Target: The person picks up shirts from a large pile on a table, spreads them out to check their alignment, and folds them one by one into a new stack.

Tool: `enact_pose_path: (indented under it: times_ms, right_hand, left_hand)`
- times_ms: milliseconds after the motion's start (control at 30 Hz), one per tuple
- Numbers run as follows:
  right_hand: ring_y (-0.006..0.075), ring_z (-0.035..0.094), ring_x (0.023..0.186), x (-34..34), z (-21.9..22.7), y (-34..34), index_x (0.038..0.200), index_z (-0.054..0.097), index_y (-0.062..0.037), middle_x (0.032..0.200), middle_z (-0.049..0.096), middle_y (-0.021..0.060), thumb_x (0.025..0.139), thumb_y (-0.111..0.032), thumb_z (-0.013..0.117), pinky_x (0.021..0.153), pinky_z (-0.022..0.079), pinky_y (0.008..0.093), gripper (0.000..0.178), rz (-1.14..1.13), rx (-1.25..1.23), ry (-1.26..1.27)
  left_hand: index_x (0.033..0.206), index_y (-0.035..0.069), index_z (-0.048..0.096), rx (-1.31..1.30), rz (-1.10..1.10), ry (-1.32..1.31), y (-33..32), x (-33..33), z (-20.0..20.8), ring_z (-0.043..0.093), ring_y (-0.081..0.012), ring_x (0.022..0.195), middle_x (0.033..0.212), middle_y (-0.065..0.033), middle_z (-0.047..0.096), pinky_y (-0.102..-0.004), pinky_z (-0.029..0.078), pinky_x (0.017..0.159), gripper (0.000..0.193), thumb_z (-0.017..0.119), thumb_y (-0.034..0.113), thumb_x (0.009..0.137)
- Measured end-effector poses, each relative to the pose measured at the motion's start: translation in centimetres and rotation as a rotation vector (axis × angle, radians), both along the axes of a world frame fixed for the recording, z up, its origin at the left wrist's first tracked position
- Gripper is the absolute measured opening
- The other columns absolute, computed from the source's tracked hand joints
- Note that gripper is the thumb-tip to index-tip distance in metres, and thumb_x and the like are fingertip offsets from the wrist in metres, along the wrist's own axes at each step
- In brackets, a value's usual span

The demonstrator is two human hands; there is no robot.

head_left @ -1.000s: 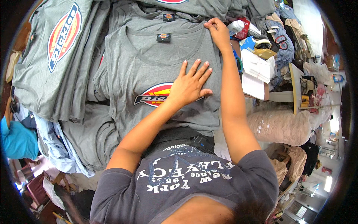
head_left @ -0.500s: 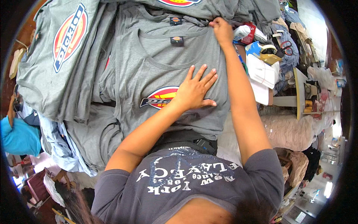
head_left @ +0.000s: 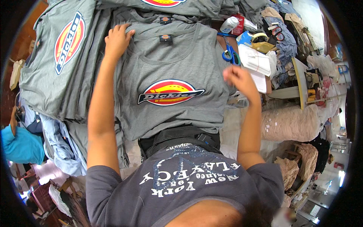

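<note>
A grey shirt (head_left: 166, 70) with a red, yellow and dark blue oval print (head_left: 171, 92) lies face up in front of me, its neck opening toward the far side. At its far left shoulder, my left hand (head_left: 118, 41) has its fingers bent onto the cloth, with the thumb near the neckline. My right hand (head_left: 242, 81) is raised beside the shirt's right edge, apart from the cloth. Its fingers look curled but are blurred by motion. Another neck label (head_left: 165, 19) shows on a grey garment just beyond.
Folded grey shirts (head_left: 72, 68) are stacked at left. At right are blue-handled scissors (head_left: 230, 55), a banded white paper stack (head_left: 255, 60), a tape dispenser (head_left: 261, 41) and a white bottle (head_left: 229, 25). A person in blue (head_left: 22, 142) is at far left.
My left hand has gone from the shirt's printed middle to its far left shoulder. My right hand has let go of the far right shoulder and come nearer. The scissors have come into full view.
</note>
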State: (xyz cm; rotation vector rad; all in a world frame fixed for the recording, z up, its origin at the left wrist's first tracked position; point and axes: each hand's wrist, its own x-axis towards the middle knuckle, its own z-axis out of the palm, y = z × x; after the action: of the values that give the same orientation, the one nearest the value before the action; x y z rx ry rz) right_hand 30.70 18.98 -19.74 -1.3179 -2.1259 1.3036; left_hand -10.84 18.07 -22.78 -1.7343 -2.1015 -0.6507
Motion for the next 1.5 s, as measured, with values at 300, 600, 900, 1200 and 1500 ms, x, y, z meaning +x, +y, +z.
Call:
enact_pose_path:
  times_ms: [300,600,900,1200,1500]
  right_hand:
    - [0.0065,0.049,0.074,4.7,-7.6,-6.7,0.086,0.055,-0.0020,0.078,0.054,-0.0009,0.077,-0.016,0.063,0.068,0.039,0.0202,0.018,-0.275,-0.100,0.141]
    - [0.0053,0.044,0.075,4.6,-9.7,-8.1,0.088,0.047,-0.0071,0.081,0.048,-0.0028,0.074,-0.007,0.065,0.068,0.036,0.0192,0.023,-0.396,-0.234,0.540]
    - [0.0054,0.043,0.078,5.1,-7.2,-7.8,0.110,0.048,-0.0043,0.085,0.048,-0.0034,0.075,-0.007,0.062,0.069,0.036,0.0197,0.037,-0.255,-0.388,0.427]
    - [0.0033,0.037,0.071,6.1,-6.4,-6.4,0.085,0.051,-0.0080,0.075,0.039,-0.0066,0.078,-0.017,0.063,0.064,0.031,0.0179,0.017,-0.022,-0.396,0.329]
    - [0.0029,0.031,0.059,9.0,-6.8,-5.8,0.068,0.050,-0.0111,0.065,0.038,-0.0092,0.079,-0.026,0.063,0.053,0.025,0.0191,0.022,-0.163,-0.466,0.414]
  left_hand:
    - [0.087,0.004,0.052,-0.144,-0.009,-0.139,2.4,-3.6,-0.2,0.058,-0.0341,0.075,0.076,-0.0159,0.061,-0.0423,0.043,0.063,0.039,0.055,0.042,0.077]
    - [0.090,0.001,0.052,0.299,0.055,-0.310,-11.4,2.8,-0.4,0.050,-0.0245,0.078,0.083,-0.0114,0.051,-0.0324,0.041,0.070,0.018,0.058,0.014,0.079]
    - [0.102,0.002,0.051,-0.329,0.163,-0.399,-24.7,3.7,-5.3,0.046,-0.0296,0.097,0.099,-0.0149,0.052,-0.0345,0.036,0.084,0.030,0.057,0.021,0.080]
    - [0.093,-0.002,0.052,-0.631,-0.162,-0.683,-22.4,0.7,-4.8,0.050,-0.0193,0.073,0.079,-0.0140,0.054,-0.0298,0.040,0.067,0.034,0.059,0.028,0.078]
    - [0.053,0.012,0.038,-0.387,0.018,-1.128,-26.1,-2.1,-3.0,0.026,-0.0026,0.049,0.053,0.0075,0.033,-0.0212,0.020,0.045,0.038,0.062,0.027,0.079]
